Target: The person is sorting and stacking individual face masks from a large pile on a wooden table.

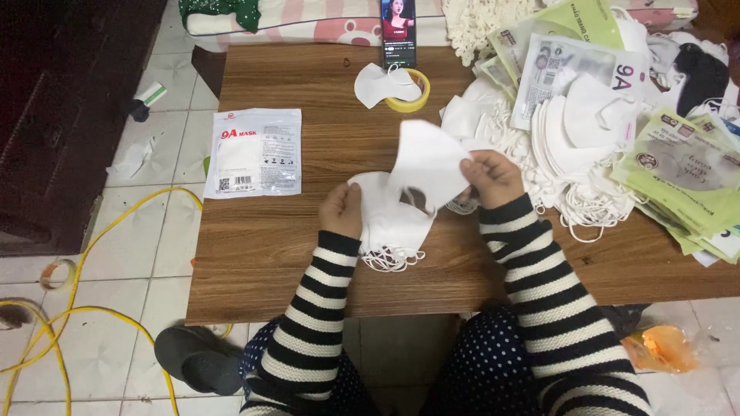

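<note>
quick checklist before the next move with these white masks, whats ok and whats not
1. Left hand grips the small stack of masks: ok.
2. Right hand pinches the single mask lifted above the stack: ok.
3. Ear loops under the stack lie free of tangles: cannot tell.
4. Sealed white pouch lies flat on the wooden table, left of the hands: ok.
5. Mask pile and green packets neatly sorted: not ok, heaped together.
</note>
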